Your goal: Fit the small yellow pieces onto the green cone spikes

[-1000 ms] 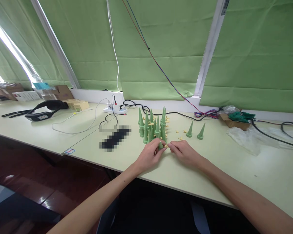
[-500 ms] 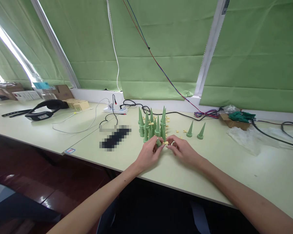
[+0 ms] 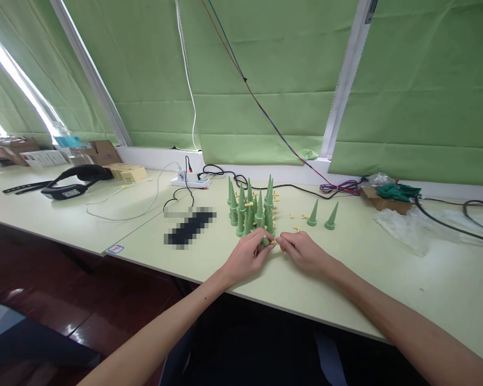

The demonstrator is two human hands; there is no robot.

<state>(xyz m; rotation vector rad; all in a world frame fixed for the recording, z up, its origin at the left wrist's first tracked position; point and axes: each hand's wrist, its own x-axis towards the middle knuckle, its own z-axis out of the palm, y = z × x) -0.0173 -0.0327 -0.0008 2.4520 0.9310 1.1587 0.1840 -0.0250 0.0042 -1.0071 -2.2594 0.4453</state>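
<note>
My left hand (image 3: 245, 254) is closed around a small green cone (image 3: 265, 241), mostly covered by the fingers. At its edge shows a small yellow plastic piece (image 3: 272, 242), which my right hand (image 3: 306, 253) pinches between thumb and forefinger. Just behind my hands stands a tight cluster of green cones (image 3: 260, 208), upright, some apparently stacked, with yellow pieces sticking out of their sides. To the right, a green cone (image 3: 313, 213) and another green cone (image 3: 332, 216) stand apart. Loose yellow pieces (image 3: 298, 229) lie between them and the cluster.
On the table (image 3: 346, 279), a white power strip (image 3: 190, 183) with black cables sits at the back. A black headset (image 3: 76, 179) and yellow boxes (image 3: 129, 172) lie left. At right are a cardboard box (image 3: 386, 203) with green cloth and clear plastic bags (image 3: 410, 230).
Both hands have shifted slightly down. My right fingers have closed in more tightly at the yellow piece, now less visible. A loose yellow piece behind my right hand shows more fully.
</note>
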